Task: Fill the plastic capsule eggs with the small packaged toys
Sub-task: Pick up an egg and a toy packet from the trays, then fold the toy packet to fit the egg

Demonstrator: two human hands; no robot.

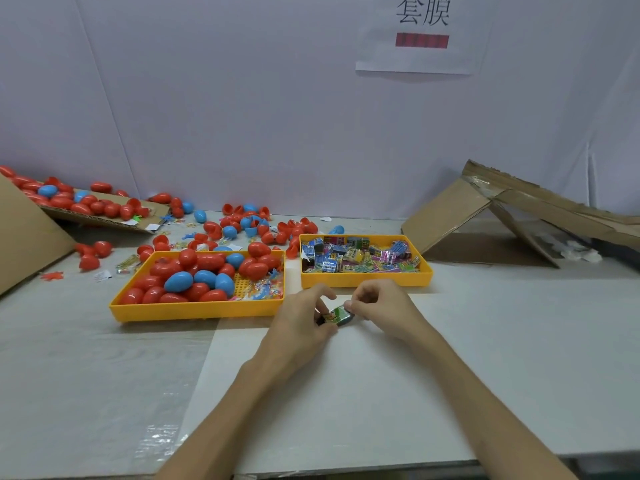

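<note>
A small packaged toy (338, 315), dark with green and yellow print, is held between both hands just above the table, in front of the two trays. My left hand (304, 318) pinches its left end and my right hand (377, 306) pinches its right end. Behind my right hand, a yellow tray (363, 279) is full of several more packaged toys (360, 258). The yellow tray (194, 311) on the left holds several red and blue capsule eggs (194, 278) and a few small loose toys.
More red and blue eggs (249, 225) and egg halves lie scattered behind the trays and on a cardboard flap (93, 214) at the far left. A collapsed cardboard box (502, 216) stands at the right. A white wall with a paper sign (420, 32) closes the back.
</note>
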